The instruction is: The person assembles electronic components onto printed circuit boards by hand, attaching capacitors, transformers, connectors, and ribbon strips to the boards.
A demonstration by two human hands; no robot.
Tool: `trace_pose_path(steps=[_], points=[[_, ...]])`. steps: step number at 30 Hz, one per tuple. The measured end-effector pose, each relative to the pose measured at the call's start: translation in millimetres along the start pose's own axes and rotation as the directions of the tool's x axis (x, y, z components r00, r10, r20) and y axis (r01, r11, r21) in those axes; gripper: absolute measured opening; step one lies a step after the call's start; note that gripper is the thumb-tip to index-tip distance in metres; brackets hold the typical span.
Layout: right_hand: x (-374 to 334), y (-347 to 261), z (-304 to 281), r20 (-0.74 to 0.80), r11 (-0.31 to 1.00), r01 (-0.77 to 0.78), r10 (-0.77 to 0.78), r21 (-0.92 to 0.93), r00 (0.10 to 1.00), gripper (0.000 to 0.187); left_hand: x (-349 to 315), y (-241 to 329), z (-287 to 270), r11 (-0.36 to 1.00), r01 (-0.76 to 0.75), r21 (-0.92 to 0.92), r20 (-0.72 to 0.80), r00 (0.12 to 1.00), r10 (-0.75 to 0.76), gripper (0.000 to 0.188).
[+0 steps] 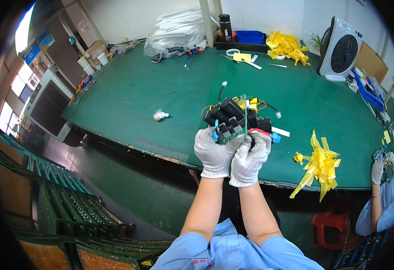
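Note:
My left hand (215, 155), in a white knit glove, grips a circuit board (231, 109) crowded with black cylinders and heatsinks. My right hand (251, 163), gloved alike, is closed on a second circuit board (262, 123) with black blocks, a blue part and a red wire. The boards stand tilted side by side above the near edge of the green table, a thin green board edge upright between them. Both hands touch each other at the thumbs. Short wires with white plugs stick out at the top and right. My fingertips are partly hidden behind the parts.
Yellow tape strips (322, 166) hang over the table's (129, 96) front edge, with another yellow heap (287, 47) at the back. A fan (341, 49) stands back right. A crumpled white scrap (160, 115) lies left. A co-worker's gloved hand (377, 171) holds a board at far right.

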State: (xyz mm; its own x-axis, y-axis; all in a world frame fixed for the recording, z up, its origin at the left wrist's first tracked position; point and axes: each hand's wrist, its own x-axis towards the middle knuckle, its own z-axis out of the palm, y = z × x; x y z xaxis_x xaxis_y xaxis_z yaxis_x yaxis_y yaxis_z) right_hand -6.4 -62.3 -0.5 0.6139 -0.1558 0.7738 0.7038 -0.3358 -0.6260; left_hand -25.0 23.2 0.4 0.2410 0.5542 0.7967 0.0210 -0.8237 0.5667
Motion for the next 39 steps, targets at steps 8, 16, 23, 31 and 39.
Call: trace_pose_path(steps=[8, 16, 23, 31, 39], points=[[2, -39, -23, -0.105, 0.925, 0.053, -0.014, 0.375, 0.994, 0.029, -11, 32, -1, 0.765, 0.18, -0.618, -0.152, 0.928, -0.341, 0.059], [29, 4, -48, 0.092, 0.984, 0.121, -0.133, 0.127, 0.987, 0.013, 105, -55, 5, 0.607, 0.223, -0.763, -0.11, 0.88, -0.462, 0.051], [-16, 2, -31, 0.6, 0.964, 0.253, -0.153, -0.086, 0.785, 0.017, 134, -113, 62, 0.998, 0.026, 0.063, 0.005, 1.0, -0.026, 0.07], [-73, -3, -14, 0.895, 0.96, 0.271, -0.066, -0.063, 0.44, 0.039, 161, -124, 125, 0.951, -0.039, 0.307, 0.173, 0.985, -0.015, 0.07], [-46, -6, -46, 0.945, 0.948, 0.313, -0.157, 0.062, 0.287, 0.049, 103, -148, 165, 0.885, -0.465, 0.039, 0.348, 0.836, 0.424, 0.064]])
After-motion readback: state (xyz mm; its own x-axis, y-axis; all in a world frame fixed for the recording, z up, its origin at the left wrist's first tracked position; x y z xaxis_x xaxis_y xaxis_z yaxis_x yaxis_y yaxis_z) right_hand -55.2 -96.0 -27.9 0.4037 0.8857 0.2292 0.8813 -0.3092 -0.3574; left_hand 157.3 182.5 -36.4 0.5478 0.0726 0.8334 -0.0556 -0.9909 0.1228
